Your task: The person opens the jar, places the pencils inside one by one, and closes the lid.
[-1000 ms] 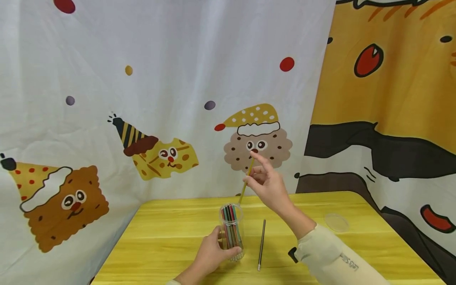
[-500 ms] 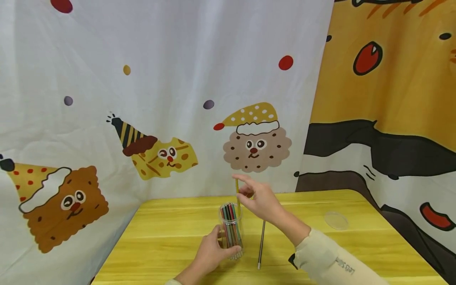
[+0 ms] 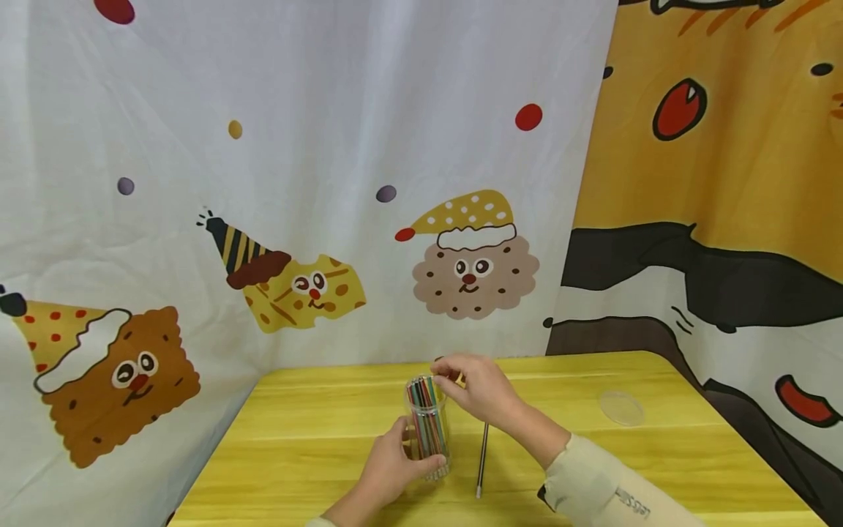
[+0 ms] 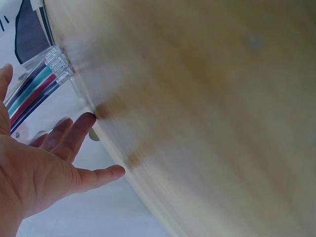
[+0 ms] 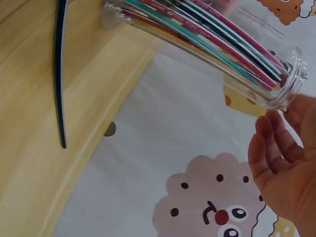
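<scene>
A clear plastic jar (image 3: 443, 432) holds a bundle of colored pencils (image 3: 421, 391), also visible in the right wrist view. My left hand (image 3: 393, 462) grips the jar's lower part, thumb in front and fingers behind. At the jar's mouth is my right hand (image 3: 484, 391), its thumb and index finger slightly apart beside the rim. A yellow pencil (image 3: 432, 393) stands inside at the right side of the bundle, its top close to these fingertips. In the right wrist view the other fingers (image 5: 266, 155) curl loosely near the rim.
A dark pencil (image 3: 483, 461) lies on the yellow wood-pattern table (image 3: 296, 432) to the right of the jar. Farther right lies a round clear lid (image 3: 621, 408). A cartoon-printed curtain (image 3: 329, 132) hangs behind the table.
My right hand has come left and down to the jar's mouth, and the yellow pencil it pinched has gone down into the jar. The left hand has stayed on the jar.
</scene>
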Demonstrator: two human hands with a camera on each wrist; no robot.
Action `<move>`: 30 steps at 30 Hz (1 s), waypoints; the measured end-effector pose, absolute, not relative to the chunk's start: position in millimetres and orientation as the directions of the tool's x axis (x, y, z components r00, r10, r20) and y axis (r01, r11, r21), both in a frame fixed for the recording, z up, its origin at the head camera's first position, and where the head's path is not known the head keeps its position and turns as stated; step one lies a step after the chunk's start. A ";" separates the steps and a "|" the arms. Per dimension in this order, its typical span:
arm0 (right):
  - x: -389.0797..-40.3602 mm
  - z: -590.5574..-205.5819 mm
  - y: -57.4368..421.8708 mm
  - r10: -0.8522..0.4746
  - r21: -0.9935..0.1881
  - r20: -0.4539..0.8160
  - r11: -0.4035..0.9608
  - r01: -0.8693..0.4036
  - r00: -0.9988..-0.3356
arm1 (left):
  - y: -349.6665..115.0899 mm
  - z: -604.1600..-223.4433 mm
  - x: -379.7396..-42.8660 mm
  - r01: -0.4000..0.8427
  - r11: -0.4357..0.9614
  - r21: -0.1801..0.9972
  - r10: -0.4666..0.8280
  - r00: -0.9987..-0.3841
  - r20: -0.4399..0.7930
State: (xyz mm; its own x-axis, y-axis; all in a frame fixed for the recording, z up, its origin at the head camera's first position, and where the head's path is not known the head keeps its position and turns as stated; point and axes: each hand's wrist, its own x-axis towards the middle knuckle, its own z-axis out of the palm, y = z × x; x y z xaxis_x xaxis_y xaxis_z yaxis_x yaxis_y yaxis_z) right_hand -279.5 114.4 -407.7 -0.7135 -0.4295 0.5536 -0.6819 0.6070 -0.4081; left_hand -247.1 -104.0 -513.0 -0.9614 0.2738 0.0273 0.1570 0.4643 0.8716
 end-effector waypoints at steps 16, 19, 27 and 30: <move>-276.7 -422.8 127.2 -0.538 -0.457 0.438 0.556 -0.694 -0.720 | -104.1 -512.8 -245.0 0.175 0.434 0.884 0.291 -0.956 0.046; -275.6 -420.6 125.7 -0.532 -0.462 0.453 0.546 -0.699 -0.716 | -104.0 -512.4 -245.1 0.168 0.435 0.885 0.287 -0.957 0.040; -274.8 -417.0 124.9 -0.520 -0.474 0.463 0.539 -0.696 -0.718 | -104.8 -513.0 -245.4 0.163 0.431 0.887 0.292 -0.956 0.033; -275.5 -416.7 125.2 -0.533 -0.471 0.463 0.529 -0.706 -0.708 | -105.0 -513.7 -245.7 0.167 0.434 0.885 0.293 -0.955 0.036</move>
State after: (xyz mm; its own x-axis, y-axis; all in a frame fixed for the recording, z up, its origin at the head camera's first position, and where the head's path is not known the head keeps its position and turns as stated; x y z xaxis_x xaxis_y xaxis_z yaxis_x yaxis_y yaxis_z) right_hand -275.5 125.2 -416.7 -0.7084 -0.5326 0.4631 -0.7057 0.5291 -0.4711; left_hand -245.7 -105.0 -513.7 -0.9554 0.2929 0.0364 0.1668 0.4337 0.8855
